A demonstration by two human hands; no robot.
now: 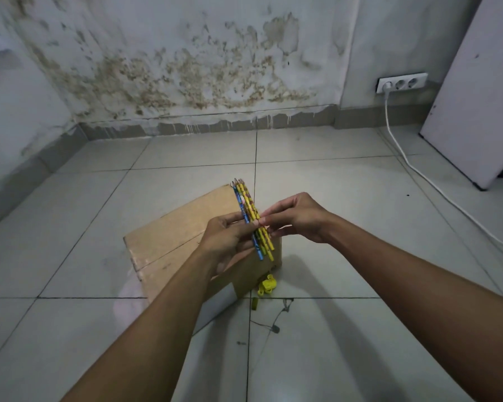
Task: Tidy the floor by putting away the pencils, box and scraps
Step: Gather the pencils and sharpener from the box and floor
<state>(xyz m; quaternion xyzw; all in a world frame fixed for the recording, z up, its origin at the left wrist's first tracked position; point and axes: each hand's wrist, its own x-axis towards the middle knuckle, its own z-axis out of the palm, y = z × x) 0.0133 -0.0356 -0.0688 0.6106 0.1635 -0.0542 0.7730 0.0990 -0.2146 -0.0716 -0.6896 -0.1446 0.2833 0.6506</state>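
Pencil-gathering step: left hand (227, 242) fingers gripped bundle of yellow and blue pencils (251, 219) above closed brown cardboard box (169, 236); right hand (295, 217) fingers pinched bundle. Next: stow pencils, collect yellow scraps (266, 285) beside box.

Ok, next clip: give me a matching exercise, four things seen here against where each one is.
Things:
1. pencils
2. cardboard box
3. yellow scraps
4. white cable

Places:
A. lying on the tiles beside the box's near right corner
B. running over the floor on the right, up to a wall socket
C. held in a bunch between the left hand and the right hand
D. resting on the floor under the hands

Pairs: 1-C, 2-D, 3-A, 4-B
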